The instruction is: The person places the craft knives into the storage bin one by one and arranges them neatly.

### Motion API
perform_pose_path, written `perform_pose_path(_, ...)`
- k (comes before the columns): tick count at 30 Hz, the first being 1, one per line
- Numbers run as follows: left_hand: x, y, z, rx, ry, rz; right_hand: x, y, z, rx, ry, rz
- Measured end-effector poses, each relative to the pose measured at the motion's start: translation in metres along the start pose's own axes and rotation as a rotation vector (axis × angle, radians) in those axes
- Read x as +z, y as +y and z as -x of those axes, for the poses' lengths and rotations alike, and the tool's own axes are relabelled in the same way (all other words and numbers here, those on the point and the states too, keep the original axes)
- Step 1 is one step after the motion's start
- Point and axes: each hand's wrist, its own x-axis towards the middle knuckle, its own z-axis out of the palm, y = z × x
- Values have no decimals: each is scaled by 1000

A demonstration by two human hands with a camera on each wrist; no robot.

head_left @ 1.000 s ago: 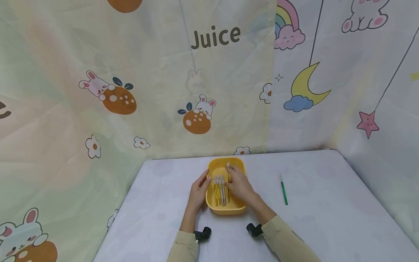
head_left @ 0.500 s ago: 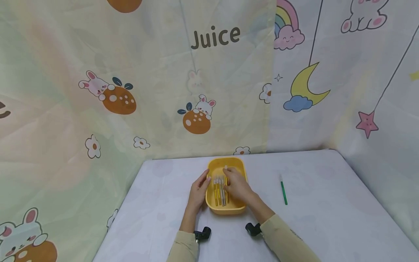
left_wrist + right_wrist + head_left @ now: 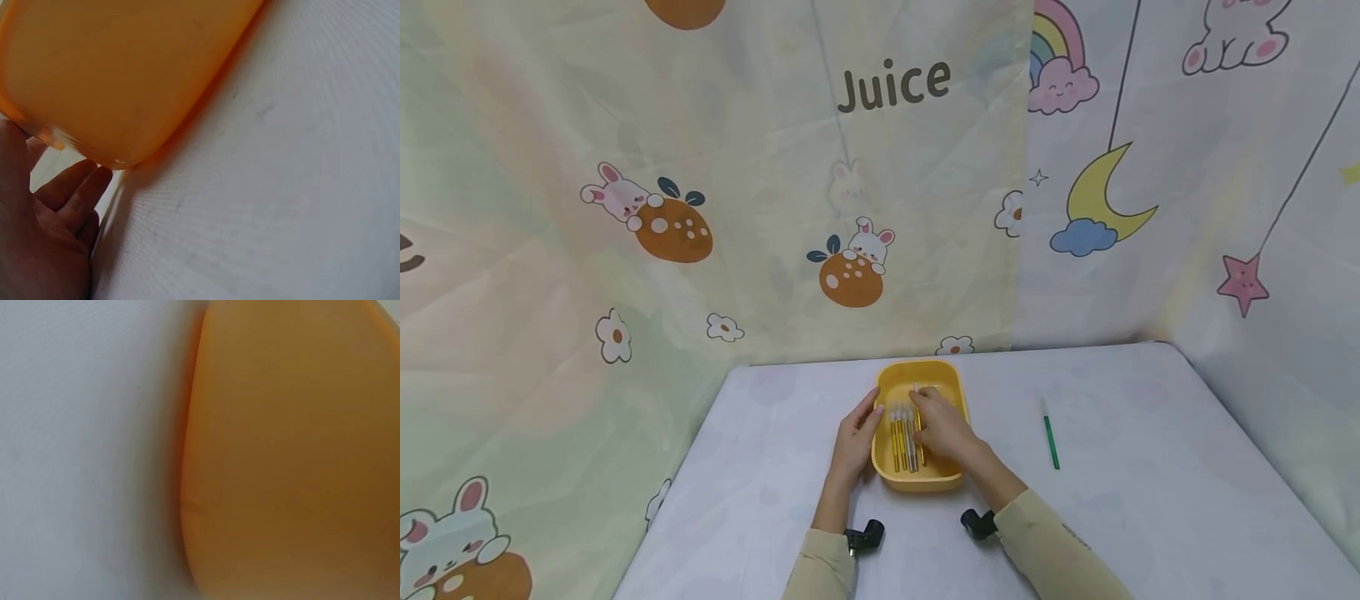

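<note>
A yellow plastic box point(image 3: 898, 382) with rounded corners stands on the white table. My left hand point(image 3: 850, 442) holds its left rim; in the left wrist view, fingers of that hand point(image 3: 72, 194) lie against the box's outer wall point(image 3: 112, 75). Several slim pens point(image 3: 901, 442), yellow and silvery with pale clear tops, lie side by side inside. Reaching over the right rim, my right hand point(image 3: 943, 427) pinches a yellow pen point(image 3: 922, 454) at the right end of that row. The right wrist view shows only the box's outside point(image 3: 281, 456), and the right hand is out of its sight.
A single green pen point(image 3: 1051, 442) with a pale top lies on the white tabletop point(image 3: 1150, 467), right of the box. Printed cloth walls point(image 3: 925, 208) rise behind the table and at its sides. A black wrist camera point(image 3: 867, 536) sits below the left hand.
My right hand has shifted slightly left and nearer with the yellow pen, bringing it close beside the others. The left hand and the box stay where they were.
</note>
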Motion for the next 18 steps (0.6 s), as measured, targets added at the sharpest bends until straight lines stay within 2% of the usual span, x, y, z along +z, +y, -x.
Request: perform_pose_path(18, -1, -1, 1, 4, 4, -25, 2, -3, -2, 56, -117, -11)
